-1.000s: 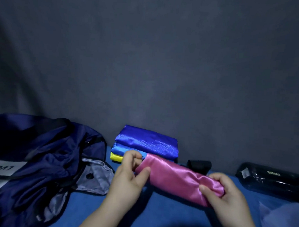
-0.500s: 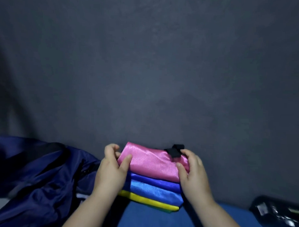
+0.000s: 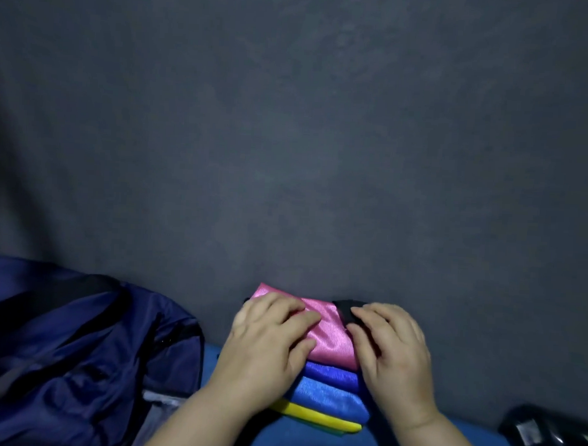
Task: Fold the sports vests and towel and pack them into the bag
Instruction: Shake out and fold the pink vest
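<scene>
A folded pink vest (image 3: 328,339) lies on top of a stack of folded vests: a dark blue one (image 3: 333,374), a lighter blue one (image 3: 328,398) and a yellow one (image 3: 321,419) at the bottom. My left hand (image 3: 267,343) rests flat on the pink vest's left half, fingers stretched out. My right hand (image 3: 391,352) lies flat on its right side, fingertips by a black strap piece (image 3: 346,307). The navy bag (image 3: 78,348) slumps at the left, its opening hard to make out.
The stack sits on a blue table surface (image 3: 310,442) against a dark grey backdrop (image 3: 289,155). A black bottle (image 3: 553,436) lies at the lower right. Grey bag lining (image 3: 163,409) shows beside my left forearm.
The pink vest was carried from in front of the stack onto its top. Both hands then let go of its ends and now lie flat on it.
</scene>
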Tool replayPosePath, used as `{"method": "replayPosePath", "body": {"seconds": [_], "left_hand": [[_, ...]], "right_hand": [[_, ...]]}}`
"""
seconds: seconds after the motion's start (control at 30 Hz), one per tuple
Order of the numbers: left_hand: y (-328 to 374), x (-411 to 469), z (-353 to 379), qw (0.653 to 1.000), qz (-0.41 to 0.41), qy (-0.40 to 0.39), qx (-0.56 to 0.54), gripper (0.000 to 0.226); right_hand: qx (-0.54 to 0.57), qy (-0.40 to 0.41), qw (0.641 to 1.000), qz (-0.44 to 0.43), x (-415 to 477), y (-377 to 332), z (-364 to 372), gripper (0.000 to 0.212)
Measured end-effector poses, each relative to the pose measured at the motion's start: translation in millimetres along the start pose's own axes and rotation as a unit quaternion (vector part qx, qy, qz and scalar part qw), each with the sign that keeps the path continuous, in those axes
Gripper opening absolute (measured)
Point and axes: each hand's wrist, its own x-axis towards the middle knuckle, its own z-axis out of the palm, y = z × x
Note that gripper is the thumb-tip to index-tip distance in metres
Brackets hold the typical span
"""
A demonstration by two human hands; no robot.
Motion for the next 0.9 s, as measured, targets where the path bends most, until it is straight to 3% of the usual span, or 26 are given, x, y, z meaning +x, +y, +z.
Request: {"method": "replayPosePath", "body": {"seconds": [0.13, 0.37, 0.73, 0.9], "left_hand": [[-1.5, -0.8, 3.6, 1.0, 0.01, -0.009, 0.021, 0.033], [-3.6, -5.0, 8.1, 0.998, 0.011, -0.011, 0.054, 0.036], [-6.2, -14.8, 11.4, 0.998, 0.017, -0.01, 0.061, 0.037], [-3.2, -17.0, 11.3, 0.997, 0.023, -0.006, 0.068, 0.036]], "right_hand": [[-0.021, -0.005, 0.999, -0.028, 4.5, 4.6, 6.3, 0.014], [-0.062, -0.033, 0.997, -0.017, 7.3, -2.2, 13.7, 0.028], [-0.105, -0.235, 0.965, 0.06, -4.7, -20.6, 1.5, 0.054], [-0.129, -0.366, 0.918, 0.081, 6.7, -26.5, -0.4, 0.089]]}}
